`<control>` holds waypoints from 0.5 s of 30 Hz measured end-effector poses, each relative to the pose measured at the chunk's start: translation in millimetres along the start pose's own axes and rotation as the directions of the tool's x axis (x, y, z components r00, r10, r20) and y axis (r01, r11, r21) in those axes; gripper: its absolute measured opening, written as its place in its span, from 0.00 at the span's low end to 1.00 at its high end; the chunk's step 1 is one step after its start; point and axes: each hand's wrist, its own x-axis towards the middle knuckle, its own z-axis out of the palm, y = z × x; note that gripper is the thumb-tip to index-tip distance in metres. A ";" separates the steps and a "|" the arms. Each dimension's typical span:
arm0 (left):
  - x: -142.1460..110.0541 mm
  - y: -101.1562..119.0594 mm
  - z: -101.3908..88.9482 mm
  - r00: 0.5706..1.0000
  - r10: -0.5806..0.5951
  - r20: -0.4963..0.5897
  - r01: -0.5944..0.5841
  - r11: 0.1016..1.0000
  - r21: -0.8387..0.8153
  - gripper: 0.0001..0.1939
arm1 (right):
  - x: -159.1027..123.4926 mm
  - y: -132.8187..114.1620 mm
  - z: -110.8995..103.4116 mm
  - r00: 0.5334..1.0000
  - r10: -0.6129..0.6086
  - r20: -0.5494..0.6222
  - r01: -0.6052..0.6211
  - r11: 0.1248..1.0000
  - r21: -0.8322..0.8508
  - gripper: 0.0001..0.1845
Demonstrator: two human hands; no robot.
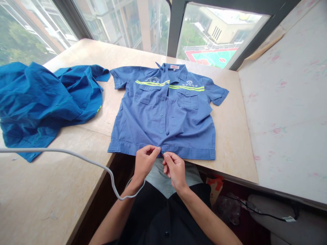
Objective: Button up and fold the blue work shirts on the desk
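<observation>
A blue short-sleeved work shirt (150,119) lies front up, collar toward the window, with yellow-green reflective strips across its chest. Its front placket gapes in the middle, and several buttons show down one edge. At the waistband's centre, my left hand (146,161) pinches one side of the hem between thumb and fingers. Just to the right, my right hand (175,168) is closed on the hem's other side, fingers curled underneath. The hem's button, if one is there, is hidden by my fingertips.
A crumpled, brighter blue garment (51,102) lies left on the pale stone sill (230,136). A grey cable (76,154) crosses from the left to my left wrist. Windows stand behind, a patterned wall is at right, and bags (216,187) sit below.
</observation>
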 end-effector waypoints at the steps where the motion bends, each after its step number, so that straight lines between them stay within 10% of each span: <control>1: -1.1 0.1 2.0 1.000 -0.011 -0.012 0.011 1.000 -0.013 0.14 | 0.1 1.8 0.2 1.000 -0.012 -0.001 0.012 1.000 -0.010 0.18; 11: 6.0 -1.0 -6.7 0.934 -0.117 -0.336 0.065 0.985 -0.163 0.19 | 0.5 10.8 -14.5 0.998 -0.061 0.010 0.061 0.994 -0.090 0.19; 15: 4.9 10.0 -13.3 0.998 -0.029 -0.053 0.034 0.995 0.094 0.19 | 0.6 10.4 -18.7 0.996 -0.083 0.029 0.086 0.987 -0.138 0.20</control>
